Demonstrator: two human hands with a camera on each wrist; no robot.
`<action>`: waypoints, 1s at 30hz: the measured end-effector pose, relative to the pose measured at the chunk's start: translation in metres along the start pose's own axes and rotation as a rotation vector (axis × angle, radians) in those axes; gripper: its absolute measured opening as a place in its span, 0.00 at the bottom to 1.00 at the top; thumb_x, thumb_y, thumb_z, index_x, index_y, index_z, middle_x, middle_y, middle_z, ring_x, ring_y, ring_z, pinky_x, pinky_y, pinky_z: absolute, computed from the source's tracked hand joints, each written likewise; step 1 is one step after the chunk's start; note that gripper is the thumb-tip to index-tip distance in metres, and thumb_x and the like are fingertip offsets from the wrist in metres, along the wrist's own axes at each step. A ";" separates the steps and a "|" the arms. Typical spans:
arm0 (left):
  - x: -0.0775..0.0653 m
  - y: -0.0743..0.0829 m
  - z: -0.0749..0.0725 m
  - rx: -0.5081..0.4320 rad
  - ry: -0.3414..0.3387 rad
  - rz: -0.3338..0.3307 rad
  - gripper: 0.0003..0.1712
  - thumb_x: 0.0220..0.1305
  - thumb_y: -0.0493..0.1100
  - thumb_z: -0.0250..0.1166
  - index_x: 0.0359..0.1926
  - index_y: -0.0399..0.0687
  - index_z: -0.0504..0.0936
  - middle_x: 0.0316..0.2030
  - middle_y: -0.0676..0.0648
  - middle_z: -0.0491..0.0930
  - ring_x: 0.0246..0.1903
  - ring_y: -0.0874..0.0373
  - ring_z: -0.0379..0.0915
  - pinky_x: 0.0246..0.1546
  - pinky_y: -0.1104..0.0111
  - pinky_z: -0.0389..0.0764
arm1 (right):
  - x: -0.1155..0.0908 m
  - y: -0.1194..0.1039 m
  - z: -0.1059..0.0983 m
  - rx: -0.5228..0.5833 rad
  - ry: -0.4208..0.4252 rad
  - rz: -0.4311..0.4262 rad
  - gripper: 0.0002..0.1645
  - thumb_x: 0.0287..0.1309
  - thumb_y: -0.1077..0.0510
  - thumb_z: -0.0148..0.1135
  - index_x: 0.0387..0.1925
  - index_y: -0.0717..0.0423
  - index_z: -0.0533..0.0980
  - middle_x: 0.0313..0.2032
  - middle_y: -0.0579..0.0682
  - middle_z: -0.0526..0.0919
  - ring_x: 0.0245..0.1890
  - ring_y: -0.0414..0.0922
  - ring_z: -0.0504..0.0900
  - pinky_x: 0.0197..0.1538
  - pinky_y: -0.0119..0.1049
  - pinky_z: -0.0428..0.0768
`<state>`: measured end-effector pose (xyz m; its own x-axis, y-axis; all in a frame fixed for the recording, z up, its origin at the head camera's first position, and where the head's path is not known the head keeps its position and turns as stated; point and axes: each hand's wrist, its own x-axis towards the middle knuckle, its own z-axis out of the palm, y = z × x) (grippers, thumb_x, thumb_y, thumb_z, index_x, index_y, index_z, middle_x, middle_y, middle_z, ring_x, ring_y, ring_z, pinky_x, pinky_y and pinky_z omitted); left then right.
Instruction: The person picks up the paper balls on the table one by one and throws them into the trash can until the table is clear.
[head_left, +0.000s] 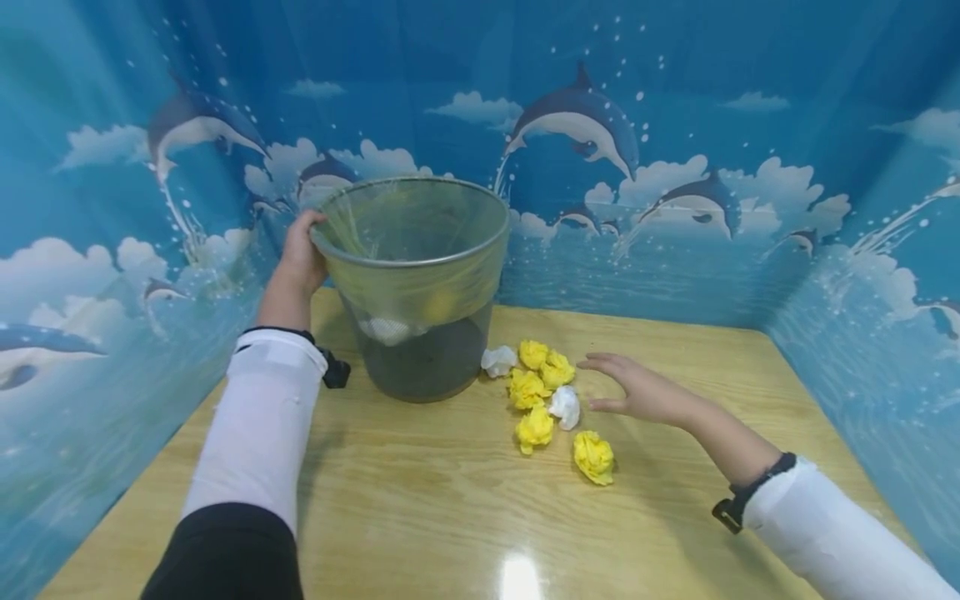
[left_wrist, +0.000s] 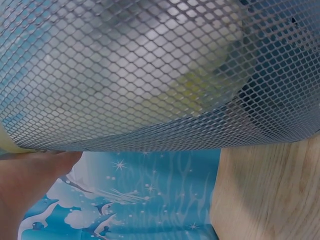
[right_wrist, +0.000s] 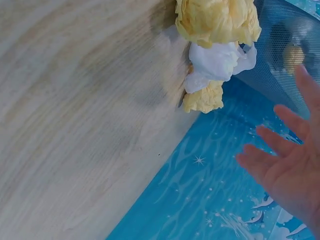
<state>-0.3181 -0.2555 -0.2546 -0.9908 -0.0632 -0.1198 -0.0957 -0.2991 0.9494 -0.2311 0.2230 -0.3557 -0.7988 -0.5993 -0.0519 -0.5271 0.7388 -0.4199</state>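
Observation:
A dark wire mesh wastebasket (head_left: 431,362) stands at the back left of the table, lined with a thin yellowish translucent bag (head_left: 472,287). My left hand (head_left: 302,254) grips its rim at the left side; the wrist view shows the mesh wall (left_wrist: 150,85) filling most of the frame. Pale and yellow shapes show through the mesh. Right of the basket lie several crumpled yellow paper balls (head_left: 528,389) and two crumpled white ones (head_left: 565,407). Just right of this group, my right hand (head_left: 645,392) hovers with fingers spread, holding nothing.
One yellow paper ball (head_left: 593,457) lies nearer the front, apart from the others. The wood-grain table (head_left: 420,508) is enclosed at the back and sides by a blue curtain (head_left: 675,275) printed with dolphins.

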 end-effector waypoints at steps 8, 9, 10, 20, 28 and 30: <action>-0.002 -0.001 0.000 0.002 -0.009 0.022 0.44 0.71 0.53 0.41 0.73 0.68 0.19 0.76 0.61 0.32 0.72 0.63 0.43 0.63 0.70 0.54 | -0.014 -0.002 0.011 0.002 -0.118 -0.057 0.38 0.56 0.47 0.68 0.65 0.56 0.69 0.65 0.65 0.67 0.65 0.66 0.64 0.62 0.62 0.66; -0.002 -0.001 0.000 0.004 -0.010 0.025 0.44 0.71 0.53 0.41 0.73 0.68 0.19 0.76 0.61 0.32 0.72 0.63 0.44 0.63 0.71 0.55 | -0.015 -0.002 0.013 0.006 -0.141 -0.059 0.38 0.55 0.47 0.69 0.65 0.56 0.69 0.65 0.64 0.67 0.65 0.66 0.64 0.63 0.62 0.66; -0.002 -0.001 0.000 0.004 -0.011 0.028 0.44 0.71 0.53 0.41 0.73 0.68 0.19 0.76 0.61 0.33 0.71 0.63 0.45 0.62 0.71 0.55 | -0.016 -0.002 0.015 0.006 -0.163 -0.064 0.38 0.55 0.48 0.69 0.65 0.56 0.70 0.65 0.64 0.67 0.66 0.66 0.64 0.63 0.62 0.65; -0.002 -0.001 0.001 0.009 -0.027 0.016 0.44 0.71 0.53 0.40 0.73 0.68 0.18 0.76 0.63 0.26 0.74 0.64 0.36 0.70 0.69 0.47 | -0.018 -0.012 0.032 -0.049 -0.294 -0.081 0.33 0.51 0.55 0.70 0.61 0.54 0.73 0.66 0.63 0.67 0.65 0.64 0.66 0.63 0.61 0.66; -0.004 0.000 0.002 0.012 -0.022 0.018 0.45 0.71 0.52 0.40 0.72 0.67 0.17 0.74 0.63 0.18 0.75 0.64 0.25 0.72 0.68 0.41 | -0.016 -0.011 0.045 -0.078 -0.291 -0.109 0.30 0.50 0.59 0.70 0.57 0.52 0.76 0.63 0.60 0.71 0.63 0.62 0.69 0.63 0.58 0.68; -0.004 0.001 0.002 0.007 -0.020 0.019 0.45 0.71 0.52 0.40 0.72 0.67 0.17 0.74 0.63 0.18 0.75 0.64 0.25 0.72 0.68 0.42 | -0.016 -0.011 0.046 -0.068 -0.293 -0.107 0.30 0.49 0.60 0.71 0.57 0.52 0.76 0.62 0.61 0.71 0.62 0.63 0.69 0.63 0.58 0.68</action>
<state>-0.3144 -0.2532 -0.2529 -0.9941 -0.0497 -0.0962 -0.0777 -0.2914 0.9534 -0.1992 0.2100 -0.3922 -0.6256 -0.7306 -0.2734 -0.6297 0.6798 -0.3759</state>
